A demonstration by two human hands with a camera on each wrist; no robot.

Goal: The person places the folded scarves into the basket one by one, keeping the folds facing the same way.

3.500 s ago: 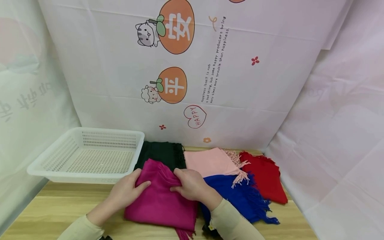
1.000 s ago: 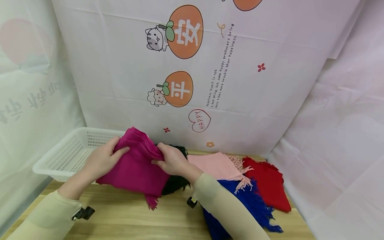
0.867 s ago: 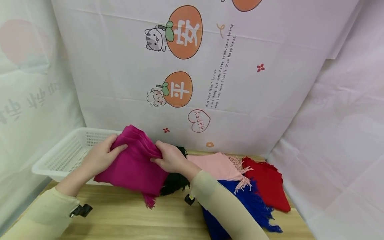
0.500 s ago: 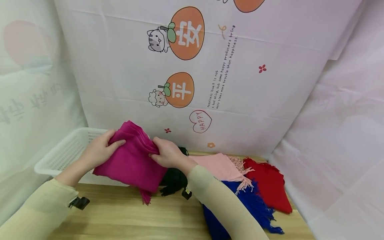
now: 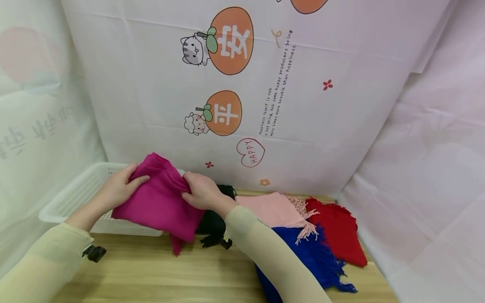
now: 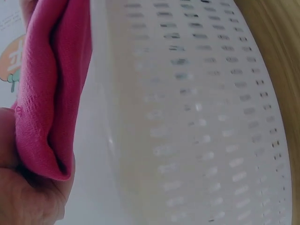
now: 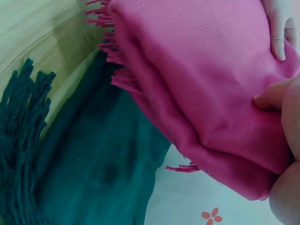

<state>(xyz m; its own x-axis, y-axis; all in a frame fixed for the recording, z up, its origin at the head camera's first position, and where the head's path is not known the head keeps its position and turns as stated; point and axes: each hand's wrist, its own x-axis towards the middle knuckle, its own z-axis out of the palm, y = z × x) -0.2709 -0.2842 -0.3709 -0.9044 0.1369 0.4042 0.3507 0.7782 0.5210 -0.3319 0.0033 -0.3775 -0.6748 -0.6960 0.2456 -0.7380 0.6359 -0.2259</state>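
A folded magenta scarf (image 5: 159,202) hangs in the air between both hands, over the right part of the white basket (image 5: 68,202). My left hand (image 5: 117,185) grips its left edge, thumb on the near face. On the other side, my right hand (image 5: 202,191) pinches the top right edge. Fringe dangles from the scarf's lower edge. In the left wrist view the folded scarf edge (image 6: 42,93) lies in the left hand, beside the basket's perforated wall (image 6: 187,117). The right wrist view shows the scarf (image 7: 201,79) above a dark green scarf (image 7: 108,154). Much of the basket's inside is hidden.
Right of the basket lies the dark green scarf (image 5: 212,223), partly covered by the right hand and magenta scarf. Farther right are folded pink (image 5: 261,208), blue (image 5: 291,248) and red (image 5: 337,231) fringed scarves. White printed sheets enclose the wooden table (image 5: 182,277).
Both hands have lifted the magenta scarf from the table and carried it leftward to the basket. Over the last second it has drifted slightly farther left. The other scarves have stayed in place.
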